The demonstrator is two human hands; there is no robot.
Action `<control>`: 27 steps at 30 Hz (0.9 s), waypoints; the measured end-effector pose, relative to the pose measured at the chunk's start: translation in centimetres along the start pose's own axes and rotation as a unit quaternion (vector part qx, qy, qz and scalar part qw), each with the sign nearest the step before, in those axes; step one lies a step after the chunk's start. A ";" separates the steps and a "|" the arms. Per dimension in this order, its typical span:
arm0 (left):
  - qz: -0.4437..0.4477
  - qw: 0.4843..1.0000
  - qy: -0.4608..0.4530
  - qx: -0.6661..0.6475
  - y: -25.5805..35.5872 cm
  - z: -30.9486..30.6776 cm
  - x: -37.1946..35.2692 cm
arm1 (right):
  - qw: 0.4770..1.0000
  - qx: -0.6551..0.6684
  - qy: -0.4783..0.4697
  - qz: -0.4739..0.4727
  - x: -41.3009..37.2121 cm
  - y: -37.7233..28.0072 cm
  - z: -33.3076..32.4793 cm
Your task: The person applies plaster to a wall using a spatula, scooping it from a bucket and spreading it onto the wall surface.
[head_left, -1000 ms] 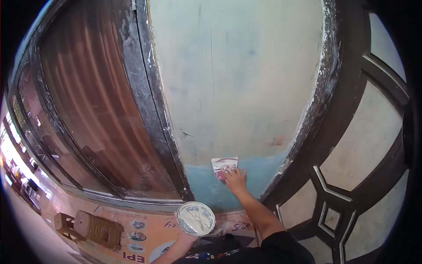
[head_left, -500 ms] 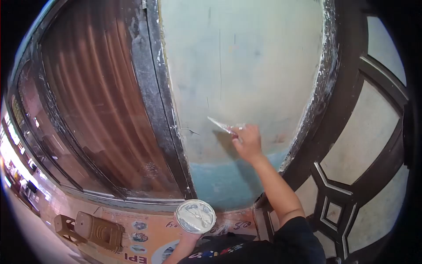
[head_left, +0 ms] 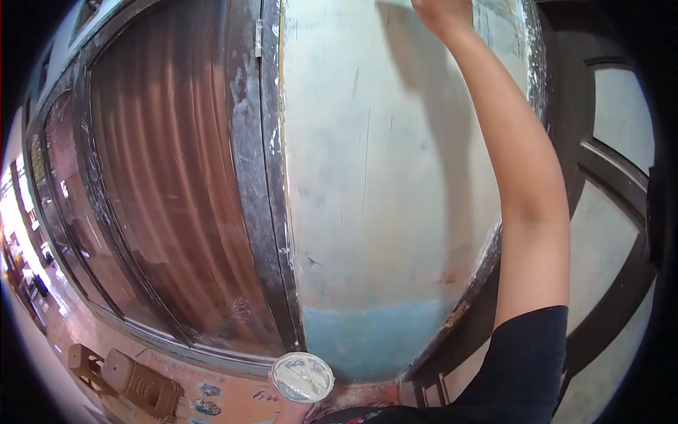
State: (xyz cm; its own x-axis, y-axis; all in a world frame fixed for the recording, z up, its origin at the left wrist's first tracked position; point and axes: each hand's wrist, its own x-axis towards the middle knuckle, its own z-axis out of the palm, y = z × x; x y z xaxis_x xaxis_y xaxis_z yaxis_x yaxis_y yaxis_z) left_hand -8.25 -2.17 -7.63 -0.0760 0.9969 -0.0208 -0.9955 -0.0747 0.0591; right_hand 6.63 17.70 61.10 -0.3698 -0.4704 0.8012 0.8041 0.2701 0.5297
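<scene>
My left hand [head_left: 291,412] holds a round tub [head_left: 276,387] low in front of me, its fingers and palm partly hidden beneath it. Thick whitish putty [head_left: 305,376] fills the tub, with ridges and swirls on its surface. At the top edge of the view, my right hand [head_left: 445,15] is raised to the wall panel [head_left: 374,162], closed but partly cut off. The putty knife seen in it a moment ago lies beyond the frame. Pale patches, thin dark cracks and a blue lower band mark the panel.
A dark, paint-spattered frame [head_left: 256,152] borders the panel's left side, beside a window with a brown curtain [head_left: 169,191]. Dark wooden door panelling [head_left: 600,205] stands to the right. Brown plastic stools [head_left: 138,378] and a printed orange banner [head_left: 233,399] are at lower left.
My right hand has gone from the lower middle of the panel up to the top edge, taking the putty knife out of view. The camera view has tilted upward; the tub remains in my left hand.
</scene>
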 end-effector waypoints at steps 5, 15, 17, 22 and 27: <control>0.017 1.000 -0.021 -0.007 -1.1 1.5 4.2 | 0.997 0.010 -0.033 0.066 4.5 1.6 4.4; 0.032 0.999 -0.028 0.005 -1.9 3.4 9.1 | 0.996 0.008 -0.083 0.039 1.9 1.2 9.6; 0.027 0.999 -0.019 0.011 -2.0 3.3 8.5 | 0.992 -0.008 -0.111 0.052 0.9 1.2 8.9; 0.009 1.000 0.001 0.025 -2.0 2.7 5.4 | 0.988 0.011 -0.152 0.011 -1.5 0.4 5.8; -0.023 1.000 -0.012 0.015 -0.5 4.7 4.0 | 0.994 0.042 -0.086 0.051 -7.5 -2.3 0.2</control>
State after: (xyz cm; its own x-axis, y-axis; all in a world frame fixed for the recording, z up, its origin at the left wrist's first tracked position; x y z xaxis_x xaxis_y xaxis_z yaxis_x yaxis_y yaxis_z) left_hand -7.82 1.98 -3.00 -0.0292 0.9996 -0.0008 -0.9956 -0.0290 0.0889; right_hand 7.50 20.77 53.96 -0.3676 -0.2878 0.8843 0.8030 0.3813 0.4580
